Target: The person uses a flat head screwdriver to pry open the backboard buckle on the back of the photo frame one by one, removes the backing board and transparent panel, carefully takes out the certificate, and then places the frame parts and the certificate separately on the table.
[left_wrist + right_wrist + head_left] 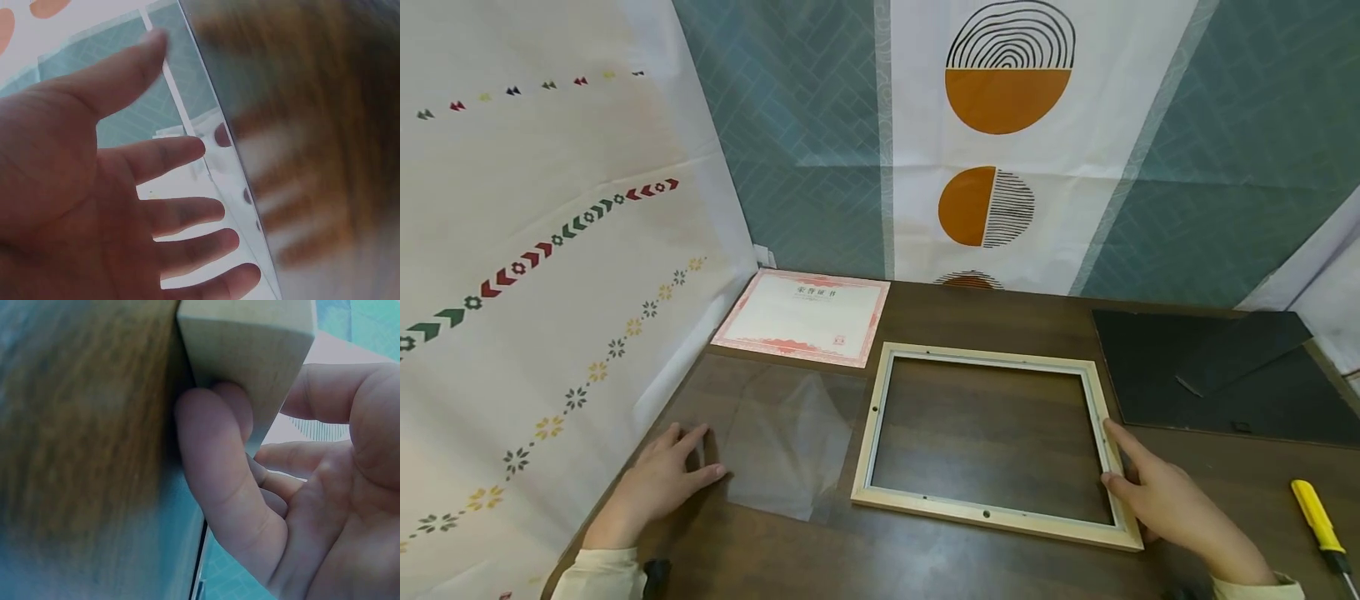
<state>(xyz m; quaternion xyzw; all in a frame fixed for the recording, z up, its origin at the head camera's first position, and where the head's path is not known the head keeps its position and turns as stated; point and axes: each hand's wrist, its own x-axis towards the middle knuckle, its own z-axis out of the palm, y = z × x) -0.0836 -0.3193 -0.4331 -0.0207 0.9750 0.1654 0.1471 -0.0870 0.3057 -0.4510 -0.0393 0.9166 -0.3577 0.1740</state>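
Right hand [1172, 508] grips wooden frame [992, 433] — wrist view shows fingers curled under

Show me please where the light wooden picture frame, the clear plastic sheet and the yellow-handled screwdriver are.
light wooden picture frame [992, 517]: head view, on its near rail.
clear plastic sheet [782, 442]: head view, on its middle, right of the left hand.
yellow-handled screwdriver [1317, 517]: head view, on the handle.

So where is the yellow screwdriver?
In the head view, the yellow screwdriver lies at the table's far right edge, just right of the right hand and below the black backing board.
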